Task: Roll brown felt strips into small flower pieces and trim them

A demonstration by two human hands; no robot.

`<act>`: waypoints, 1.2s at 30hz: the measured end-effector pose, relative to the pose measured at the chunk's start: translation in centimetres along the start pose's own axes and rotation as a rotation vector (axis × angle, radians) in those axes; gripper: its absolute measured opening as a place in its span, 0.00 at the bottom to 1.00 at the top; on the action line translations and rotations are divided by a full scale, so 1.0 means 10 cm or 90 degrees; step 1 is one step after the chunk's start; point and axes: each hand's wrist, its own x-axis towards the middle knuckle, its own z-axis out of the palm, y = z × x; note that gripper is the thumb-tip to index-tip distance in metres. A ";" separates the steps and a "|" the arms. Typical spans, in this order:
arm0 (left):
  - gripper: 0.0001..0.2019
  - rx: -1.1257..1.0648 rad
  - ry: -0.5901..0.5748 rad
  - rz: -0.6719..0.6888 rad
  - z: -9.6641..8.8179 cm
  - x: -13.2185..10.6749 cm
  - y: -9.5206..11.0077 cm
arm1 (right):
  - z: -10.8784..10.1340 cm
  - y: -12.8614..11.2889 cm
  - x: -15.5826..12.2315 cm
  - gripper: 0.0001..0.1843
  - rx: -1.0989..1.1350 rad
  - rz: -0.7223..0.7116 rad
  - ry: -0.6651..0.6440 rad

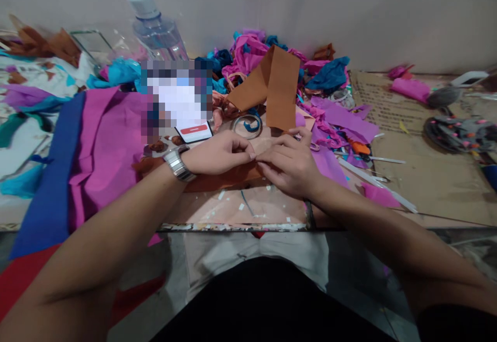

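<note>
A brown strip of crepe paper or cloth (225,178) lies along the front of the table, beneath my hands. My left hand (219,153), with a metal watch on the wrist, is closed, its thumb and fingertips pinched at the strip's right end. My right hand (291,161) meets it there from the right, fingers bent and pressed together at the same edge. The exact grip under the fingertips is hidden. Just beyond them stands a folded brown strip (283,85), and a ring-shaped roll of tape (247,126) sits behind my hands.
A phone (194,131), partly blurred, leans before a clear bottle (161,36) with a white cap. Pink cloth (111,145) and a blue strip (50,176) hang over the left edge. Crumpled scraps (248,54) line the wall. Cardboard (419,176) covers the right side.
</note>
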 end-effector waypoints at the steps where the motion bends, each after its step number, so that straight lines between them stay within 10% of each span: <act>1: 0.16 -0.004 0.002 -0.002 0.00 0.00 0.00 | 0.00 0.00 0.00 0.05 0.006 0.009 -0.006; 36: 0.13 0.083 0.047 0.039 0.05 -0.02 0.09 | -0.01 -0.02 0.05 0.07 -0.054 0.046 -0.129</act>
